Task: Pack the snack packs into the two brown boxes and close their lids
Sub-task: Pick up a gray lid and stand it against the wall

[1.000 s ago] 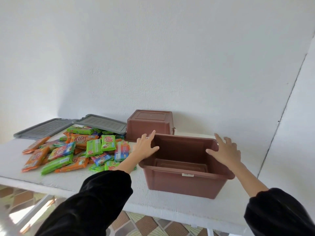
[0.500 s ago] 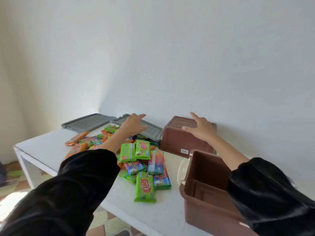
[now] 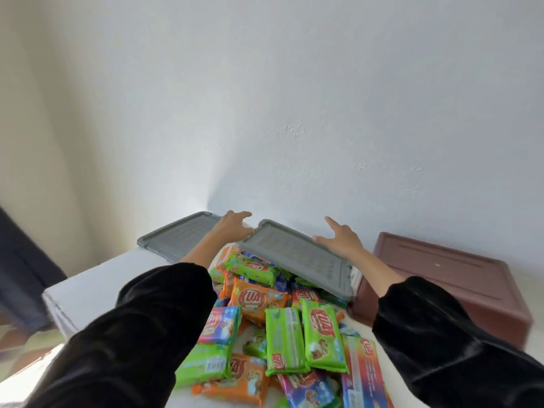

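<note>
A heap of green, orange and blue snack packs (image 3: 282,328) covers the white table (image 3: 97,287) in front of me. A grey lid (image 3: 297,254) lies tilted on the far side of the heap. My left hand (image 3: 234,226) is at the lid's far left corner, fingers spread and thumb at the rim. My right hand (image 3: 343,238) is at its far edge, fingers straight, thumb touching the rim. Neither hand has closed around the lid. A brown box (image 3: 447,278) stands upside down to the right. The other brown box is out of view.
A second grey lid (image 3: 179,235) lies flat at the table's far left corner. A white wall stands right behind the table. The table's left edge drops to a patterned floor (image 3: 26,357), with a dark shape (image 3: 23,278) beyond it.
My view swung left from the open brown box to the snack heap. Both hands moved from the box rim over to the tilted grey lid, the right leaving the upturned box.
</note>
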The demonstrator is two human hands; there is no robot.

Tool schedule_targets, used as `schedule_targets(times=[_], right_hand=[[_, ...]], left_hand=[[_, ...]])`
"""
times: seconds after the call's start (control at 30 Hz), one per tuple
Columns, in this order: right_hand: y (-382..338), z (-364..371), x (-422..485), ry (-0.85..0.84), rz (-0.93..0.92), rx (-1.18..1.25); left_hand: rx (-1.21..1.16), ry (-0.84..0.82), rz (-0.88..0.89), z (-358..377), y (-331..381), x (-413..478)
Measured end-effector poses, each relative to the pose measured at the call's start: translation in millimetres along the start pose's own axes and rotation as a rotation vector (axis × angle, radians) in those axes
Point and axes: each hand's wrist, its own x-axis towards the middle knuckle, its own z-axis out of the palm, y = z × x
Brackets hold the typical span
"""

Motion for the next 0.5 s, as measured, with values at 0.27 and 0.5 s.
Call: schedule_targets(times=[0.27, 0.5], right_hand=[[51, 54, 71, -0.054, 0.185, -0.1], [79, 80, 92, 0.013, 0.166, -0.194]], left_hand=[[-0.047, -0.066, -0.035, 62, -31, 67], [-0.071, -0.099, -0.03, 98, -44, 92]])
